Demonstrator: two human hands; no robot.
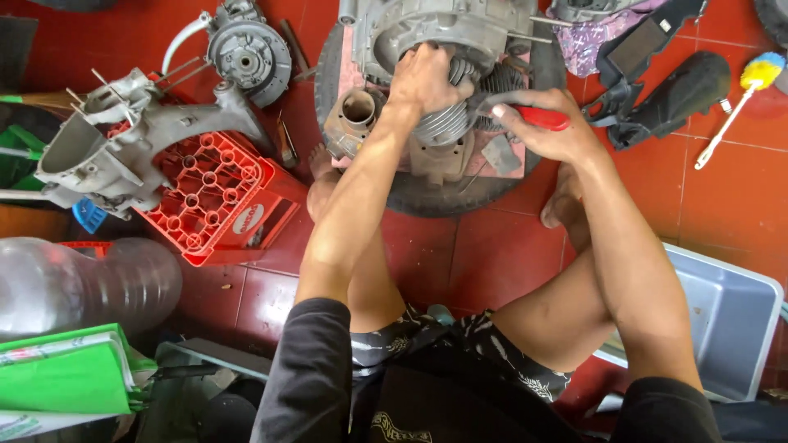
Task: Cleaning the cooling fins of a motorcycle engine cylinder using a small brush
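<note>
Two hands, left [423, 80] grasping finned cylinder [443, 123], right [546, 127] gripping red-handled tool [542, 117], grey tub [726, 320] seemingly empty

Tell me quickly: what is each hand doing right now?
Left hand: closed over the finned engine cylinder.
Right hand: closed, holding a red-handled tool.

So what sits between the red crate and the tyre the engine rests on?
In the head view, between the red crate and the tyre lie bare red floor tiles and a small hand tool; the person's left forearm crosses above.
</note>
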